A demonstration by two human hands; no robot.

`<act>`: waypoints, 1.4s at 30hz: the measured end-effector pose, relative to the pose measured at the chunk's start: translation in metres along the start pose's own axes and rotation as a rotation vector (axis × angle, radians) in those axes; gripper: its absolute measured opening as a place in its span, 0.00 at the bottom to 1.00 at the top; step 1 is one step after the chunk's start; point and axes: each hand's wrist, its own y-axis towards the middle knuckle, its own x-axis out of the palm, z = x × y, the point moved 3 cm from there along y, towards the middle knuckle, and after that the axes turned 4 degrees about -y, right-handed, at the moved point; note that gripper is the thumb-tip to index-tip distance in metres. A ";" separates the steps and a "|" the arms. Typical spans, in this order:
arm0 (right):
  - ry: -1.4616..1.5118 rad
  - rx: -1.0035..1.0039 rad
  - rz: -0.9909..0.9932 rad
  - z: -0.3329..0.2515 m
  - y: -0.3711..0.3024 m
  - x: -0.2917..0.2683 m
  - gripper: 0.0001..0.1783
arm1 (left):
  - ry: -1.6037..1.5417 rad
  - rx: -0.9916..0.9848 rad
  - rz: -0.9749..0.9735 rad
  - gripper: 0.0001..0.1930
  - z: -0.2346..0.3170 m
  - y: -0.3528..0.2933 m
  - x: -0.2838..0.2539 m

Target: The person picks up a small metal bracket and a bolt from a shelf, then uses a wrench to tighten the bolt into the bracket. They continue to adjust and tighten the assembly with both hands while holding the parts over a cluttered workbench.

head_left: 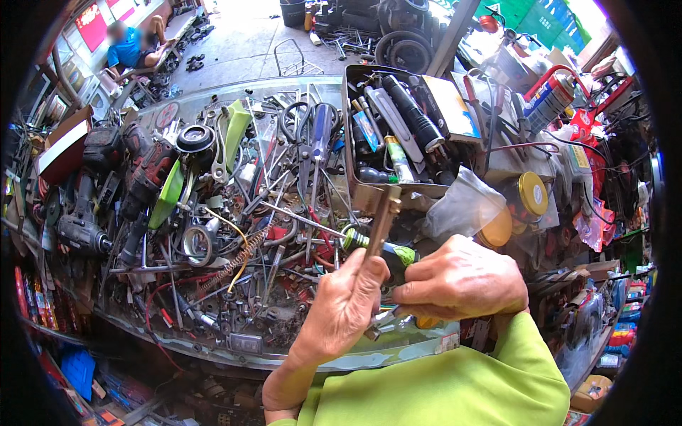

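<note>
As a person in a lime-green shirt point(440, 390) leans over a crowded desk point(419, 348), the left hand point(339, 307) grasps a long, brass-coloured metal piece point(386, 224) between thumb and fingers, its narrow upper end pointing away from the body and in front of an open metal box point(347, 142). Held raised, it probably stays clear of the tangle of tools below. The right hand point(462, 278) is bent inward close beside it, fingers curled and drawn together; what they may grip is hidden, so its hold cannot be told. Crossing behind the metal piece is a green-handled tool point(356, 240) with a slim, shiny shaft; whether the right hand touches it is unclear. The box, its walls likely keeping loose items together, contains a ribbed black flashlight point(412, 113). Beside it, a crumpled, translucent plastic bag point(462, 202) lies near a round jar with a smooth yellow lid point(533, 193). To the left, a coiled metal spring point(238, 261), dark-bladed shears point(304, 160) and a screwdriver with a glossy blue handle point(322, 131) lie among the hardware, perhaps left within easy reach. Farther left rests a scuffed red-and-black power tool point(148, 163).
</note>
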 end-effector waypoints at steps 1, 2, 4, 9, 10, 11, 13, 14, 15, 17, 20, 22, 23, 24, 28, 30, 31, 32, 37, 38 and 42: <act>-0.036 -0.022 -0.046 -0.003 -0.003 -0.003 0.13 | 0.024 0.003 -0.051 0.24 0.001 0.001 0.002; -0.122 -0.025 -0.055 -0.009 -0.005 -0.009 0.16 | -0.052 -0.025 -0.059 0.24 -0.002 0.000 0.002; -0.257 -0.028 0.025 -0.018 -0.011 -0.013 0.21 | -0.117 -0.007 0.058 0.24 0.003 0.000 0.001; -0.325 0.067 0.190 -0.020 -0.013 -0.015 0.23 | -0.372 0.220 0.291 0.25 -0.002 0.002 -0.016; -0.320 0.060 0.229 -0.020 -0.014 -0.015 0.23 | -0.443 0.198 0.310 0.26 0.000 0.001 -0.014; -0.314 0.052 0.268 -0.021 -0.016 -0.015 0.23 | -0.436 0.210 0.316 0.26 0.000 0.001 -0.014; -0.338 0.040 0.272 -0.024 -0.018 -0.017 0.22 | -0.374 0.212 0.303 0.26 0.000 0.000 -0.012; -0.360 0.058 0.258 -0.026 -0.019 -0.019 0.20 | -0.330 0.208 0.298 0.26 0.001 0.000 -0.013; -0.384 0.089 0.246 -0.027 -0.021 -0.020 0.18 | -0.257 0.185 0.332 0.29 0.000 0.001 -0.012; -0.410 0.134 0.290 -0.027 -0.027 -0.022 0.16 | -0.232 0.193 0.344 0.29 0.001 0.001 -0.013; -0.223 0.212 0.606 -0.026 -0.038 -0.033 0.13 | -0.611 0.210 0.158 0.29 0.003 0.002 -0.013; 0.120 0.282 0.819 -0.020 -0.041 -0.037 0.11 | -1.019 0.100 -0.073 0.29 0.006 0.002 -0.013; 0.397 0.291 0.951 -0.012 -0.046 -0.028 0.13 | -1.192 0.036 -0.174 0.29 0.007 0.003 -0.014; 0.763 0.362 0.968 -0.008 -0.045 -0.020 0.15 | -1.222 0.055 -0.230 0.29 0.003 0.004 -0.016; 1.360 0.455 0.961 0.000 -0.032 0.013 0.17 | -1.144 0.013 -0.171 0.28 0.005 0.010 -0.024; 1.464 0.409 0.873 -0.004 -0.031 0.022 0.15 | -1.014 0.040 -0.100 0.29 0.012 0.015 -0.026; 1.477 0.364 0.809 -0.006 -0.033 0.025 0.14 | -0.949 0.050 -0.058 0.29 0.015 0.017 -0.026; 1.458 0.379 0.787 -0.008 -0.032 0.027 0.14 | -0.957 0.041 -0.008 0.29 0.019 0.016 -0.025; 1.323 0.381 0.745 -0.019 -0.027 0.035 0.10 | -1.074 0.051 -0.016 0.28 0.018 0.020 -0.013; 1.331 0.373 0.671 -0.016 -0.029 0.041 0.11 | -1.091 0.048 0.000 0.29 0.017 0.021 -0.009; 0.945 0.384 0.718 -0.008 -0.030 0.049 0.22 | -1.074 0.045 0.071 0.27 0.008 0.033 0.009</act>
